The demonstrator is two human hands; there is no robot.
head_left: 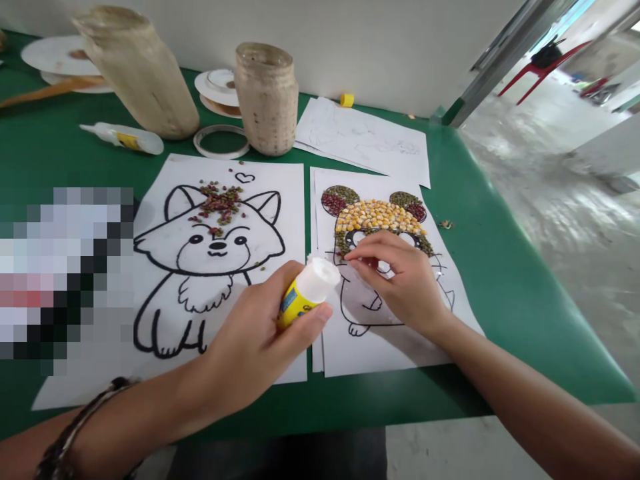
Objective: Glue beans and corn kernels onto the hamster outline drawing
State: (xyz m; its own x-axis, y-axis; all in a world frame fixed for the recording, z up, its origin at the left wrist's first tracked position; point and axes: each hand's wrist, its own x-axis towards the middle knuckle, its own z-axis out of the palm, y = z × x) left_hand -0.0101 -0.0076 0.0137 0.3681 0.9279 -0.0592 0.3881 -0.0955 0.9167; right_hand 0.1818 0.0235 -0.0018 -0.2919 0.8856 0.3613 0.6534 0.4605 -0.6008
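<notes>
My left hand (255,333) is closed around a yellow glue bottle (305,293) with a white cap, held over the gap between two drawings. My right hand (395,273) rests on the bear drawing (380,333), fingertips pinched together at the bear's face; what they hold is too small to see. The bear's head is covered with yellow corn kernels (380,215), and red and green beans fill its ears. To the left lies a fox drawing (220,267) with a loose pile of red and green beans (220,203) on its forehead.
The green table (490,267) ends at the right, with concrete floor beyond. Two dusty jars (267,97) (137,70), a glue bottle lying flat (125,138), tape rings (221,141), white discs (60,57) and spare sheets (365,137) sit at the back. A blurred patch covers the left.
</notes>
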